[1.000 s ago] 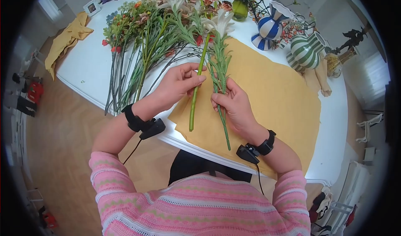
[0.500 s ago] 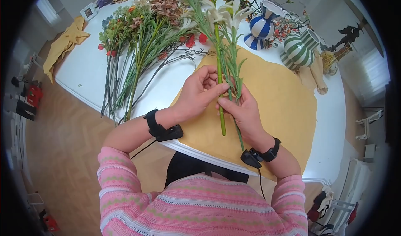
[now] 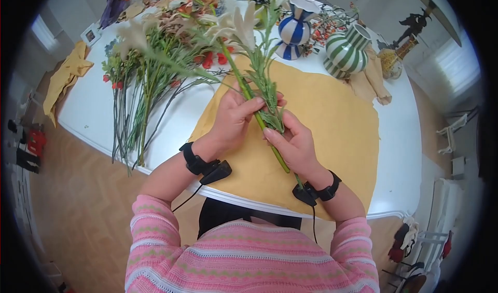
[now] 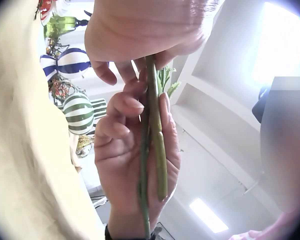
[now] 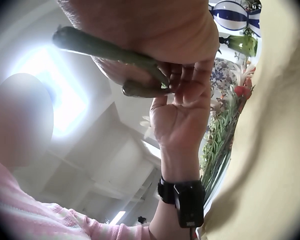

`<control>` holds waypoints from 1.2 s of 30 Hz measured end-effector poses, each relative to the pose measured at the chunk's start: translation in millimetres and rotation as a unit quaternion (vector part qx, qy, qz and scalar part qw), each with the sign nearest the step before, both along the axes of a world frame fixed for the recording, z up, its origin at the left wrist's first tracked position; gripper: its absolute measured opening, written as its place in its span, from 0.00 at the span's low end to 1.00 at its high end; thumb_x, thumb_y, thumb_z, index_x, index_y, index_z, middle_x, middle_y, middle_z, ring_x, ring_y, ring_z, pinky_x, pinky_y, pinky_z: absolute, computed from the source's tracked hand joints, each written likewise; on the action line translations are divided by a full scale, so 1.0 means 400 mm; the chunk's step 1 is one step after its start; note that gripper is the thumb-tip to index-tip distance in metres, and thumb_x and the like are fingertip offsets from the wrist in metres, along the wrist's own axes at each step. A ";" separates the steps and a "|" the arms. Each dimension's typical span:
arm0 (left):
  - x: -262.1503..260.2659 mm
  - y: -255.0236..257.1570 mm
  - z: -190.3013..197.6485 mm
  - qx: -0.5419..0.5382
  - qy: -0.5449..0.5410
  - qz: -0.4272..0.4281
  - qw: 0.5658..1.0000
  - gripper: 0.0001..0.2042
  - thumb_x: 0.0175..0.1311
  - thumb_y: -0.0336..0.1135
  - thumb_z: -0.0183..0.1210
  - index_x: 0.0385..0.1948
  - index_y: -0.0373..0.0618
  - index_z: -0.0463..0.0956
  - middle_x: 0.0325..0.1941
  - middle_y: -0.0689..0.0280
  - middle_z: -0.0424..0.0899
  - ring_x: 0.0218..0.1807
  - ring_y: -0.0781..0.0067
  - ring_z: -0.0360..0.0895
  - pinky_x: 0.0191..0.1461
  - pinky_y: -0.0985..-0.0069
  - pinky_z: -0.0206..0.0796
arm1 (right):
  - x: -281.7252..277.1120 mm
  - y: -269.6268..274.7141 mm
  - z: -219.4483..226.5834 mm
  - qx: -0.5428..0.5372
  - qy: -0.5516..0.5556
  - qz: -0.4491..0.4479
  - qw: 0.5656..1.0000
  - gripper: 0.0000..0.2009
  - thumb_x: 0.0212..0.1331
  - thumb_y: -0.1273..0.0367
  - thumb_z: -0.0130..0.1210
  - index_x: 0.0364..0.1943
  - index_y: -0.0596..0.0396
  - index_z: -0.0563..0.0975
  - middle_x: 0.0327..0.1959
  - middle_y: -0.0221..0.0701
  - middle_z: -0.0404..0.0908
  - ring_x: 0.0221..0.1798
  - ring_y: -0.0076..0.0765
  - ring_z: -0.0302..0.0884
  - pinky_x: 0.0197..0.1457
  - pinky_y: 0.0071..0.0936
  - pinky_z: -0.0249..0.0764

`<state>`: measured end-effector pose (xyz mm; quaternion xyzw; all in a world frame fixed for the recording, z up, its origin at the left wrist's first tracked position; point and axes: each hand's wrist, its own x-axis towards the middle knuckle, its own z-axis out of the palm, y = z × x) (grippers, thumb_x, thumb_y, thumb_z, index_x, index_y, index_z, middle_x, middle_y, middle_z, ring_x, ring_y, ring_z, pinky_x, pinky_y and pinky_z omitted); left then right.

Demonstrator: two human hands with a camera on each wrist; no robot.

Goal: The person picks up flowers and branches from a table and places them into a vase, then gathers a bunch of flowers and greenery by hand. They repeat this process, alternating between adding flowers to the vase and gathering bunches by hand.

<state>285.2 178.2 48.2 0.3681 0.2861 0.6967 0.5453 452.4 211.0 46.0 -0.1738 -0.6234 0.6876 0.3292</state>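
A thick green lily stem (image 3: pixel 279 160) slants across a leafy lily stem (image 3: pixel 266 83) over the tan paper (image 3: pixel 337 132). My left hand (image 3: pixel 230 119) pinches the stems from the left, its thumb across the thick one. My right hand (image 3: pixel 296 143) holds both lower down, thumb pressed on the thick stem. White lily blooms (image 3: pixel 241 25) top them, blurred in part. In the left wrist view, the thick stem (image 4: pixel 161 160) and a thinner stem (image 4: pixel 144 175) run side by side over the right palm. Some left fingertips are hidden behind the leaves.
Cut flowers (image 3: pixel 150 70) lie in a spread pile on the white table (image 3: pixel 93 111) to the left. A blue-striped vase (image 3: pixel 294 31), a green-striped vase (image 3: pixel 347 51) and a gold bottle-shaped vase (image 3: pixel 391 62) stand at the back right. Yellow cloth (image 3: pixel 67 77) hangs over the left edge.
My left hand has brought the thick stem rightward against the leafy stem, and it now tilts across it. My right thumb has come onto the thick stem. The head view has shifted slightly.
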 end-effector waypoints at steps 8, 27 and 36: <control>0.025 0.038 -0.003 0.016 0.089 0.024 0.996 0.16 0.65 0.23 0.53 0.52 0.37 0.62 0.50 0.49 0.79 0.50 0.62 0.81 0.56 0.67 0.74 | 0.097 0.091 0.027 0.131 -0.233 0.013 0.964 0.09 0.64 0.66 0.56 0.37 0.59 0.79 0.20 0.22 0.70 0.25 0.16 0.63 0.29 0.20 0.61; 0.021 0.070 0.035 -0.046 0.234 0.003 0.971 0.15 0.64 0.23 0.58 0.46 0.41 0.60 0.35 0.56 0.84 0.30 0.68 0.84 0.34 0.78 0.75 | 0.236 0.200 0.150 -0.060 -0.002 0.010 0.998 0.11 0.66 0.67 0.53 0.43 0.61 0.79 0.27 0.25 0.77 0.22 0.10 0.59 0.24 0.09 0.52; 0.034 0.062 0.012 -0.079 0.253 -0.057 0.963 0.13 0.65 0.27 0.57 0.45 0.43 0.63 0.34 0.60 0.84 0.29 0.74 0.83 0.26 0.83 0.69 | 0.213 0.221 0.184 -0.018 0.025 -0.012 0.999 0.11 0.67 0.67 0.52 0.44 0.61 0.78 0.28 0.28 0.77 0.23 0.11 0.60 0.23 0.09 0.50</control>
